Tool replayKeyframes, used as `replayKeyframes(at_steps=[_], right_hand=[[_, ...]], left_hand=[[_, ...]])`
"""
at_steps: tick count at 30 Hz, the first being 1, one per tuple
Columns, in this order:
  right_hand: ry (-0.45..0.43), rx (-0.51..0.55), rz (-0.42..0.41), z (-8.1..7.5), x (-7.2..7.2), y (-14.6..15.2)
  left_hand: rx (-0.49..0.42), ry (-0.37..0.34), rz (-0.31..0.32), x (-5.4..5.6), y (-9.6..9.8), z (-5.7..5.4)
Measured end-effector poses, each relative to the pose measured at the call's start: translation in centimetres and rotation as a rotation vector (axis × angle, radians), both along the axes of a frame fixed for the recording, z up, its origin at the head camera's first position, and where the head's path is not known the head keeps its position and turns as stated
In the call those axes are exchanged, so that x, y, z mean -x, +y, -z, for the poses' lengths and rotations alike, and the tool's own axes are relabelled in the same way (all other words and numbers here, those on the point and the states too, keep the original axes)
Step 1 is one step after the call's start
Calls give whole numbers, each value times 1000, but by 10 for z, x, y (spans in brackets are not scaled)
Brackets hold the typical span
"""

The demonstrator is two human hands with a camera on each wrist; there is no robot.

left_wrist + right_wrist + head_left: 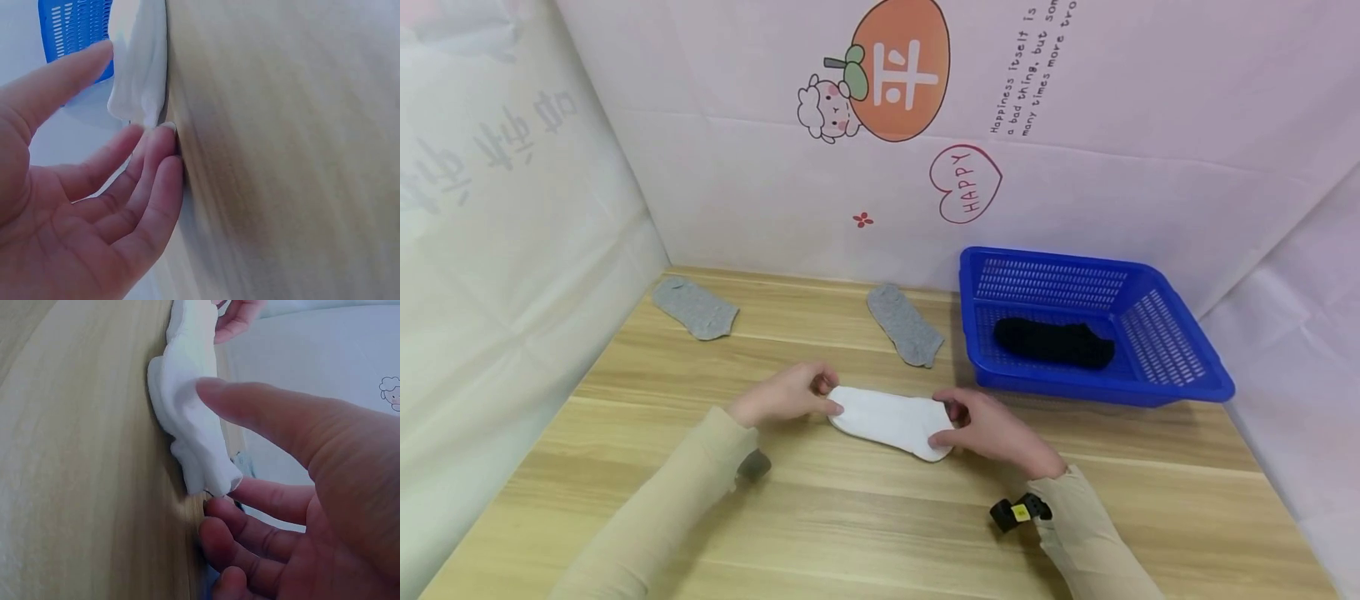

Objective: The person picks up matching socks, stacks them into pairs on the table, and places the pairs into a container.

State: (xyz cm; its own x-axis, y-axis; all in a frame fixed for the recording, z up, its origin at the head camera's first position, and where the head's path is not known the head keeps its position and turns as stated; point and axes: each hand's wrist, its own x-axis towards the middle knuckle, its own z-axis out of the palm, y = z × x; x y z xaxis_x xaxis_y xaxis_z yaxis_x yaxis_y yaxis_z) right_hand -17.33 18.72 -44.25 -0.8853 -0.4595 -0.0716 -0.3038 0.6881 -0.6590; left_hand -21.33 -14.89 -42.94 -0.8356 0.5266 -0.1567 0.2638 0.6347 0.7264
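Observation:
White ankle socks [887, 418], apparently two in layers, lie flat on the table between both hands. The left hand [790, 393] is at their left end; its thumb is beside the upper face and its loosely bent fingers [164, 187] are by the tip. At the right end, the right hand [992, 429] has its thumb [250, 403] over the fabric. Its other fingers lie bent near the cuff openings, which show in the right wrist view. Neither hand visibly pinches the fabric.
A blue plastic basket [1097, 388] at the right holds dark socks [1052, 342]. One grey sock [696, 308] lies at the table's far left, another grey sock [905, 325] left of the basket. Printed white cloth [737, 167] hangs behind the wooden table [850, 533].

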Motion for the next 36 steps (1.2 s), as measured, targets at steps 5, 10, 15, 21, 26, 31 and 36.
replayKeyframes(at_steps=[5, 10, 15, 21, 26, 31, 36], right_hand=[[27, -22, 44, 0, 1, -4], [52, -52, 62, 2, 2, -9], [27, -60, 85, 4, 3, -14], [-49, -17, 103, 3, 3, -17], [-37, -30, 79, 1, 2, -17], [-26, 2, 89, 0, -1, -17], [-34, 57, 158, -1, -3, -19]], left_hand=[[60, 14, -4, 1, 5, -2], [73, 25, -7, 1, 11, 0], [74, 10, -18, 0, 16, 2], [69, 26, 1, 1, 18, 5], [80, 39, 43, 2, 17, 7], [65, 31, 53, 2, 16, 6], [49, 43, 73, 0, 15, 3]])
